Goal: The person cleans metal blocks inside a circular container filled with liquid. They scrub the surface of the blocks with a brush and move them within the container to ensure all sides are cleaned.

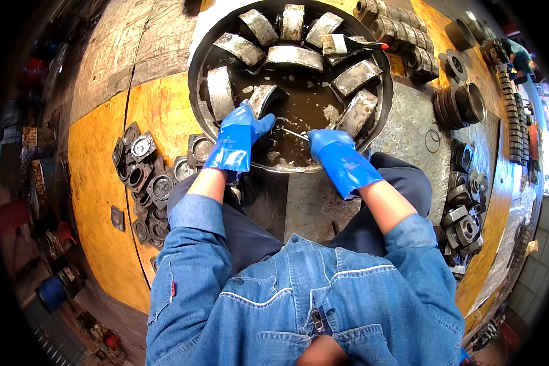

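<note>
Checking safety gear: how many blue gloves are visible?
2: one glove on the left hand, one on the right hand, both over the tub. Distant person: hands unclear.

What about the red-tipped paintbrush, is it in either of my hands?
No, the paintbrush lies near the far right edge of the round pan, apart from the left hand and right hand.

Both forearms (pixel 387 204) reach forward, the left grip (pixel 240 124) with thumb (pixel 265 124) spread, the right grip (pixel 330 144) curled.
</note>
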Motion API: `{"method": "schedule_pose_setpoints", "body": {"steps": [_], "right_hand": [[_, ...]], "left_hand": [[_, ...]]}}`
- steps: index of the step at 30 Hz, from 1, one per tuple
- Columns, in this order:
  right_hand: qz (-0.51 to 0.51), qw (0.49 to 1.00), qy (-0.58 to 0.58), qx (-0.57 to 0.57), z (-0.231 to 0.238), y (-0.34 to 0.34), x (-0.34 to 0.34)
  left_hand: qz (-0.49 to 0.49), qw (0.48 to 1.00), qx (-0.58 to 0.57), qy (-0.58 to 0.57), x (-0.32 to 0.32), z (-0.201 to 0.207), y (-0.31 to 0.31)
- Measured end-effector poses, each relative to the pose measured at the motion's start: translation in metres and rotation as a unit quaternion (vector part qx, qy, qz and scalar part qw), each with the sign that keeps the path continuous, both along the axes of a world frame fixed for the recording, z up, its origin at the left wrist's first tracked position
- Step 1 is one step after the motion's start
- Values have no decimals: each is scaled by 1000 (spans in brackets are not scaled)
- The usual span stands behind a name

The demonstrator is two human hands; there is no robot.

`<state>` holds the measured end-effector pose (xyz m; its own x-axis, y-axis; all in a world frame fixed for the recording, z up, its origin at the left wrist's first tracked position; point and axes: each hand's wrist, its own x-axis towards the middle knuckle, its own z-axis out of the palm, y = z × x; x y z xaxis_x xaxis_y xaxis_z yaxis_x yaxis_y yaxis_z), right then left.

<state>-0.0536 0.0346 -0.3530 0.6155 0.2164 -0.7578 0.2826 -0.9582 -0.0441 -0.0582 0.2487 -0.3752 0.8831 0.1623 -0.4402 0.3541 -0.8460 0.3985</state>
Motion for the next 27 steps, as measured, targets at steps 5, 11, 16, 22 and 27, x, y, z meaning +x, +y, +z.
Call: {"method": "schedule_pose_setpoints", "body": {"steps": [5, 11, 16, 22, 27], "right_hand": [[18, 1000, 10, -22, -8, 0, 1], [8, 1000, 4, -25, -24, -3, -6], [35, 993, -63, 96, 16, -22, -15], [231, 952, -201, -16, 26, -66, -41], [302, 889, -327, 107, -16, -126, -54]], "left_hand": [[-15, 1000, -10, -4, -2, 0, 2], [-12, 998, 14, -58, -4, -8, -1], [-16, 999, -23, -36, -8, -9, 7], [8, 995, -70, -69, -11, -11, 10], [-61, 970, -177, -157, -27, 10, 13]]}}
